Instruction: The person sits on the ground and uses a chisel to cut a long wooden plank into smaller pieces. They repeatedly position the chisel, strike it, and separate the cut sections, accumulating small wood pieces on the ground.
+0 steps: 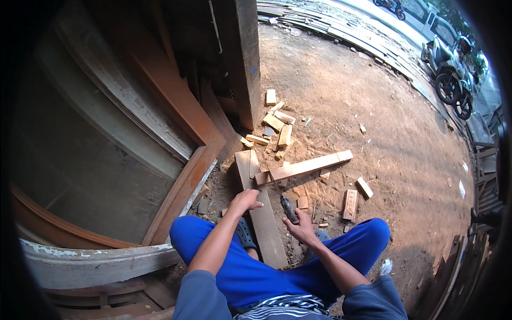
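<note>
A long wooden board lies between my feet and runs away from me. My left hand bears on its left edge, fingers curled down and mostly hidden, thumb sticking out to the right. In my closed right hand is a dark-handled tool with a thin blade. The blade, seen nearly edge-on, points away and crosses the left part of a shorter wooden bar. That bar's left end rests over or against the board; its right end reaches out above the dirt. The exact kind of tool is hard to make out.
Several pale offcuts are heaped beyond the board, beside a dark post. A carved block lies on the dirt at right. Wooden frames lean at left. Stacked planks and parked motorbikes stand farther right.
</note>
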### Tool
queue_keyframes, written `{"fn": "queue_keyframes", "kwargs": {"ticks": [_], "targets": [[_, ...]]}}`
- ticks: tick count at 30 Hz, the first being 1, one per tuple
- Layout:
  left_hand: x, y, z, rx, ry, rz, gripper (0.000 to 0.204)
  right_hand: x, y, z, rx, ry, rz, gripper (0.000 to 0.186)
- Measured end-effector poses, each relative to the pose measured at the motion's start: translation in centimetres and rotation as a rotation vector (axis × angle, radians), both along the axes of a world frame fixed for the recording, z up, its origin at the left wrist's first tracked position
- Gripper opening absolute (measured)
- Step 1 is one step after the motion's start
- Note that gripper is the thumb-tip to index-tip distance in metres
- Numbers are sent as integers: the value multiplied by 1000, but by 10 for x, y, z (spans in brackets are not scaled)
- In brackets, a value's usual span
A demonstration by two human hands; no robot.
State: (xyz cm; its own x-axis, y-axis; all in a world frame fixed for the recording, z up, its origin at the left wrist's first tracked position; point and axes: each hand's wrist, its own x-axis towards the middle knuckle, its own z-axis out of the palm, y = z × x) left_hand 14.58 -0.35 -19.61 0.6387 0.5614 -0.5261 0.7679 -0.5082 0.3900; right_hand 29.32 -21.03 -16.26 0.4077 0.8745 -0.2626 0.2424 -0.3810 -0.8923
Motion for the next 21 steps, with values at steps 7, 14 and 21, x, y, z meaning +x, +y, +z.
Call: {"fn": "queue_keyframes", "kwargs": {"ticks": [7, 14, 21], "targets": [[0, -3, 5, -2, 27, -16, 47, -7, 2, 11, 1, -4, -26, 35], [9, 0, 4, 119, -45, 31, 41, -5, -20, -29, -69, 54, -12, 39], [28, 7, -3, 140, -32, 93, 39, 11, -28, -42, -168, 196, 67, 29]]}}
